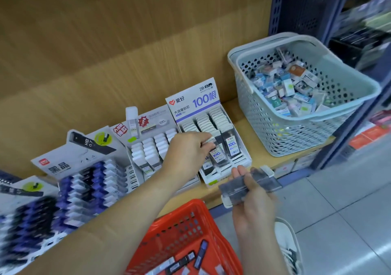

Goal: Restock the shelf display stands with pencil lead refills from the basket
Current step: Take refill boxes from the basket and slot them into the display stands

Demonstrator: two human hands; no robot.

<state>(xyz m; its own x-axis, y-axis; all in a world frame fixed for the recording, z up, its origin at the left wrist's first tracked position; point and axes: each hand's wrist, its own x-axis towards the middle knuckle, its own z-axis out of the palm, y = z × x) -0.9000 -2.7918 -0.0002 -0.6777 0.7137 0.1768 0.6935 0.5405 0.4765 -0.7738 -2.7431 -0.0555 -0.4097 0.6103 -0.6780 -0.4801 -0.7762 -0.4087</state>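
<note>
L hand point(188, 150) first: fingers curled, pinching the white cap end of a lead refill point(214, 150) at the front of the 2B stand point(190, 103), middle row.

R hand point(251, 202), at 5 o'clock from it, is clamped round a bundle of refills point(249, 184), held off the shelf edge, above the floor point(317, 211).

- **Risk 1:** that bundle. The grip looks loose and the cases are fanned. Any tilt & I reckon some slide out and miss the red basket point(179, 232) at 6 o'clock.
- **Risk 2:** L hand crowds the front row. A nudge could tip the upright cases at its 3 o'clock.
- **Risk 3:** wrong stand. The HB stand point(84, 147) sits at 9 o'clock and the cases look alike.

Hard to see:
- The slot is hidden under the L fingers.
- The bundle is blurred, so can't tell the count.
- The red basket is cut off at the bottom, so its stock is a guess.
- The grey basket point(275, 130) sits at 2 o'clock on the shelf point(232, 110). Its contents are a jumble, labels unreadable.
- The far-left stands are smeared.
</note>
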